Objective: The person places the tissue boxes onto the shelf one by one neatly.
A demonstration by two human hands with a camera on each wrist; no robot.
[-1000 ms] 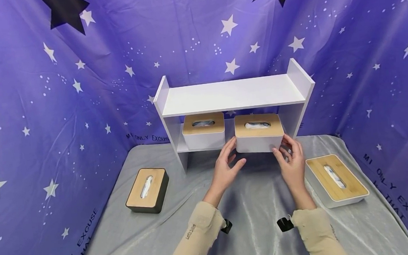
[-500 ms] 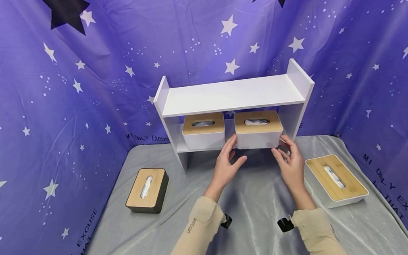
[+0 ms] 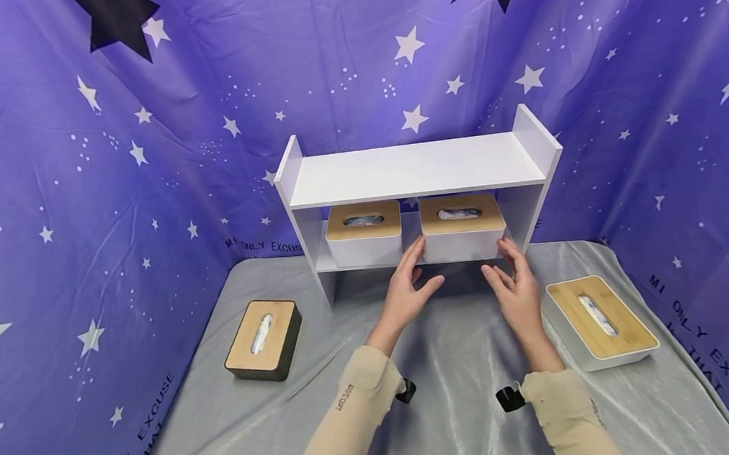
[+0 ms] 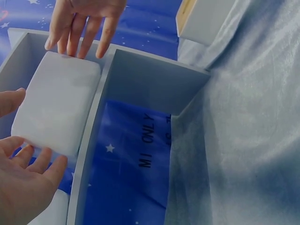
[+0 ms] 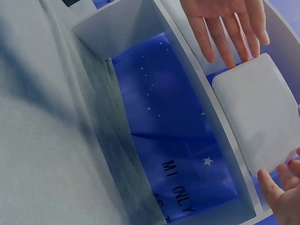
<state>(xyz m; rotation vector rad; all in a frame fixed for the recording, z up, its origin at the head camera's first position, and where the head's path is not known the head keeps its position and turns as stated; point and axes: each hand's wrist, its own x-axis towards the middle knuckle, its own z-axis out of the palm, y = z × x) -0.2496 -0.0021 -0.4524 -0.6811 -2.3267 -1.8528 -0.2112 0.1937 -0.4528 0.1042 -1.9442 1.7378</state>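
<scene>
Fingers extended and slightly apart, your left hand (image 3: pixel 403 296) and right hand (image 3: pixel 517 295) frame a white tissue box (image 3: pixel 464 246) with a wooden lid, one hand at either side. Your fingertips meet its sides or sit just beside them; the views do not settle which. Both thumbs stand away from the fingers, in front of the box. It sits upright in the right half of the lower level of a white shelf (image 3: pixel 414 169), at the front edge. A second box (image 3: pixel 365 251), also white and wood-lidded, stands to its left across a narrow gap. On the gray cloth (image 3: pixel 226 427), a dark box (image 3: pixel 283 336) lies left of the shelf, and a pale box (image 3: pixel 584 329) lies near your right wrist. Behind hangs a starry purple curtain (image 3: pixel 336 56).
</scene>
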